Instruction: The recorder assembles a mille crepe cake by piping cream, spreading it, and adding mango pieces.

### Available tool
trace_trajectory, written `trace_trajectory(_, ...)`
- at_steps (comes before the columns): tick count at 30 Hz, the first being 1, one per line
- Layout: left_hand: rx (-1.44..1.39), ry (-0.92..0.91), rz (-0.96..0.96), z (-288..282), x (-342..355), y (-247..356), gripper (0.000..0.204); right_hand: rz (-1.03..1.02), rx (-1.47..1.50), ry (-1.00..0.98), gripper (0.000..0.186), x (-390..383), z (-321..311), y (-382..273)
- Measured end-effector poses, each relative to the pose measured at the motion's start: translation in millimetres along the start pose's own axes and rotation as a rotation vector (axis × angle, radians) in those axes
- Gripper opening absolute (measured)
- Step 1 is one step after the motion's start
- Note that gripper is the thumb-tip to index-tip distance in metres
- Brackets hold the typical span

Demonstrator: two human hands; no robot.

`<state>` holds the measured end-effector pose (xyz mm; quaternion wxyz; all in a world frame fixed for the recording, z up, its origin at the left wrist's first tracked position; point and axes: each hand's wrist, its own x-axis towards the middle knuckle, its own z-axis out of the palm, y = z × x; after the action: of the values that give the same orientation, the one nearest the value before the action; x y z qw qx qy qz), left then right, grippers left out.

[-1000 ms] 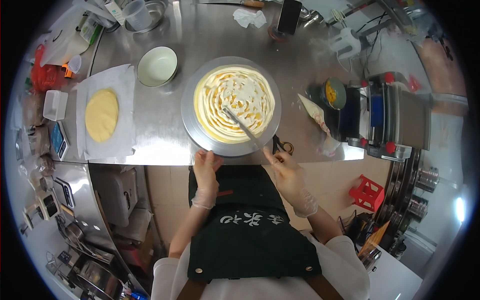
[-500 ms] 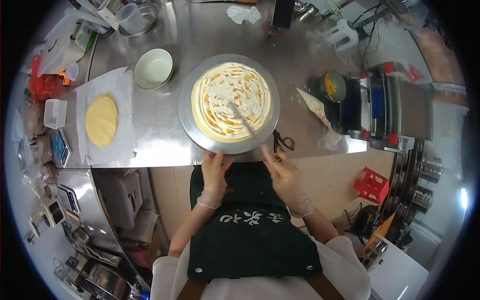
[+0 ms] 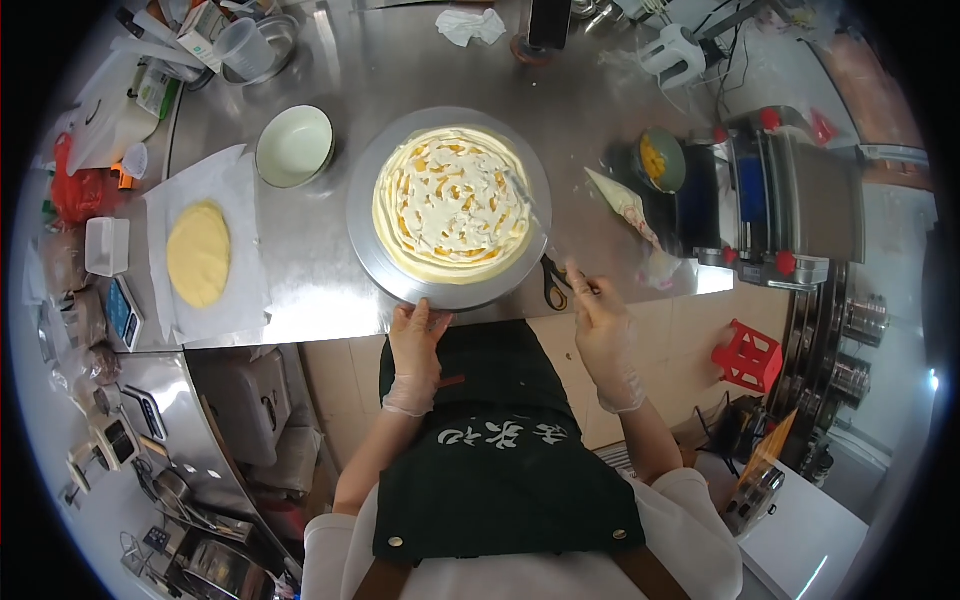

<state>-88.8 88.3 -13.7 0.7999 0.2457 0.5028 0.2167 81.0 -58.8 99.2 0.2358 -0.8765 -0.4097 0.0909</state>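
A round cake layer [image 3: 455,200] spread with cream, with orange-yellow fruit pieces showing through, sits on a grey metal cake turntable [image 3: 372,245]. Closed at the turntable's near rim, my left hand [image 3: 414,345] has its fingertips against the edge. My right hand [image 3: 603,325], to the right of the turntable, is wrapped round the handle of a palette knife. The knife's thin blade [image 3: 527,195] lies over the cake's right side and looks blurred. Both hands wear clear plastic gloves. Black scissors [image 3: 555,285] lie by the right hand, partly hidden.
Left on the steel table are a white bowl [image 3: 295,147] and a second cake layer [image 3: 200,255] on white paper [image 3: 245,285]. To the right lie a filled piping bag [image 3: 622,203], a bowl of yellow fruit [image 3: 660,160] and a hand mixer [image 3: 675,55]. A red stool [image 3: 748,356] stands below.
The palette knife has swung from the cake's near middle to its right side, and my right hand has moved right. The cream looks smoother. My left hand stays at the turntable rim.
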Motion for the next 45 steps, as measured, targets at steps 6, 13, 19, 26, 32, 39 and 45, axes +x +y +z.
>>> trace_trajectory(6,0.015,-0.006,-0.112,9.9,-7.5,-2.5,0.013,-0.096,0.210,-0.126,0.052,-2.8,6.0,-14.0)
trace_trajectory(13,-0.002,0.030,0.003,8.1,-2.5,-4.1,0.014,-0.170,0.044,-0.196,0.054,9.8,9.4,-19.1)
trace_trajectory(19,0.009,0.020,0.010,4.0,-1.2,4.2,0.016,-0.081,-0.232,-0.055,0.061,43.2,10.4,2.9)
trace_trajectory(26,-0.011,0.035,-0.016,4.6,-2.0,4.2,0.013,-0.177,-0.244,-0.095,0.062,65.7,7.4,0.1)
trace_trajectory(32,-0.011,0.048,-0.015,3.6,-1.5,0.0,0.014,-0.271,-0.133,-0.289,0.063,49.5,4.6,-25.8)
trace_trajectory(39,-0.004,0.017,-0.038,8.3,-3.9,-5.7,0.015,-0.256,-0.347,-0.055,0.064,72.5,7.6,-4.5)
trace_trajectory(45,-0.015,0.022,-0.041,12.9,-7.8,-3.4,0.013,-0.303,-0.380,-0.014,0.062,76.1,12.2,-1.6)
